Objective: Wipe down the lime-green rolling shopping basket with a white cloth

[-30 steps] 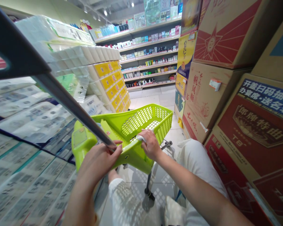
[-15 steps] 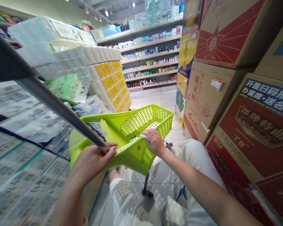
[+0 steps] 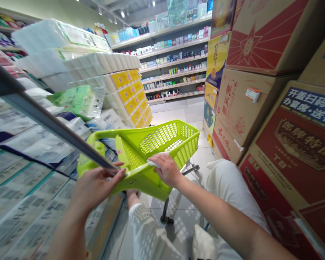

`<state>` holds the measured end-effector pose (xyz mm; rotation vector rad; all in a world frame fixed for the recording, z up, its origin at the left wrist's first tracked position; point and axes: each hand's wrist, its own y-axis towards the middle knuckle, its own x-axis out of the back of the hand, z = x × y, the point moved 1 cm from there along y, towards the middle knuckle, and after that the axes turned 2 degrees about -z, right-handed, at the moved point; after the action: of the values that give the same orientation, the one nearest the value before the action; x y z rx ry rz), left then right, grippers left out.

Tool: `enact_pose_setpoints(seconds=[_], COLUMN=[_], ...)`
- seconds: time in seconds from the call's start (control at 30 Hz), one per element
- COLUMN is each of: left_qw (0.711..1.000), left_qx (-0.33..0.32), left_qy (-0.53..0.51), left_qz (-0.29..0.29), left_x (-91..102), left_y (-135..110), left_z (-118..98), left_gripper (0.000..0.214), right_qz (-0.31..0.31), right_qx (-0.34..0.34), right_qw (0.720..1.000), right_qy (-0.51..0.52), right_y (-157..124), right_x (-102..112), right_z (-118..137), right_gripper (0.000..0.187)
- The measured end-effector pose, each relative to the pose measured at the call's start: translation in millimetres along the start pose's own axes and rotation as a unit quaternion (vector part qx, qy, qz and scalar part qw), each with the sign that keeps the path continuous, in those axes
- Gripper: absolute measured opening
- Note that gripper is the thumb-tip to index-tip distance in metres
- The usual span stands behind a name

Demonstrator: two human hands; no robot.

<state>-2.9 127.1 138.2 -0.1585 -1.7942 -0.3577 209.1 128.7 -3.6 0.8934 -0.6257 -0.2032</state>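
In my head view, the green cart [image 3: 148, 181] stands before me on the floor [image 3: 176, 112]. My left hand [image 3: 96, 182] grips the pole [image 3: 59, 129], likely for steadiness; my right hand [image 3: 166, 169] presses a white cloth [image 3: 152, 162] against the rim [image 3: 138, 171].

There are two hands, one left hand [image 3: 96, 186] and one right hand [image 3: 166, 170], with one white cloth [image 3: 152, 163], one green cart [image 3: 137, 155] and one metal bar [image 3: 59, 134]. Two casters [image 3: 166, 220] show — others may be hidden. Two legs [image 3: 231, 195] in white are visible. One green packet [image 3: 73, 99], one star-printed carton [image 3: 256, 48] and one orange-edged price tag [image 3: 252, 95] appear. At the back, six shelves [image 3: 176, 64] count clearly — the small goods on them are too many to number.
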Motion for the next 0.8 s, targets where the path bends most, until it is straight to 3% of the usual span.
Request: enact_pose_setpoints(seconds=[0.1,0.13,0.2,0.23,0.3,0.37,0.4,0.43,0.53,0.6,0.67,0.8], left_qw=[0.998,0.995,0.964,0.930,0.835,0.766,0.765,0.818,0.905,0.943,0.962,0.962], left_qx=[-0.005,-0.012,-0.031,-0.047,-0.105,-0.192,-0.209,-0.223,-0.284,-0.230,-0.150,-0.042], left_qy=[-0.015,-0.023,-0.046,-0.054,-0.058,-0.050,-0.043,-0.019,0.037,0.095,0.179,0.268], left_qz=[-0.055,-0.099,-0.259,-0.360,-0.537,-0.612,-0.608,-0.529,-0.315,-0.220,-0.143,-0.023], left_x=[0.3,0.6,1.2,1.0,-2.3,-9.9,-14.9,-20.9,-40.8,-52.2,-60.6,-68.8], left_y=[-2.4,-3.7,-7.6,-10.5,-17.0,-21.3,-21.1,-18.2,-3.7,8.8,18.8,23.1], left_z=[2.2,2.1,1.6,0.7,-4.6,-16.7,-24.7,-34.1,-59.5,-67.9,-70.1,-67.7], left_gripper=[0.040,0.038,0.036,0.043,0.065,0.063,0.056,0.054,0.043,0.043,0.040,0.043], right_qz=[-0.023,-0.027,-0.036,-0.040,-0.039,-0.025,-0.018,-0.018,-0.021,-0.015,-0.006,-0.011], right_qx=[-0.021,-0.029,-0.054,-0.068,-0.075,-0.050,-0.034,-0.023,0.001,0.017,0.027,0.004], right_qw=[0.999,0.998,0.995,0.994,0.994,0.997,0.999,0.999,1.000,1.000,1.000,0.998], right_qy=[-0.042,-0.054,-0.073,-0.079,-0.075,-0.051,-0.035,-0.021,0.007,0.008,-0.008,-0.062], right_y=[-10.3,-12.4,-13.8,-13.2,-10.0,-5.2,-2.8,-0.6,2.6,1.1,-2.7,-13.1], right_x=[16.2,20.3,23.9,22.9,15.2,2.3,-4.6,-10.8,-21.5,-19.5,-10.5,18.2], right_z=[-36.0,-43.4,-47.7,-44.3,-28.0,-4.6,6.9,16.5,28.4,20.1,1.8,-45.7], right_gripper=[0.041,0.041,0.041,0.041,0.042,0.043,0.044,0.043,0.038,0.036,0.037,0.041])
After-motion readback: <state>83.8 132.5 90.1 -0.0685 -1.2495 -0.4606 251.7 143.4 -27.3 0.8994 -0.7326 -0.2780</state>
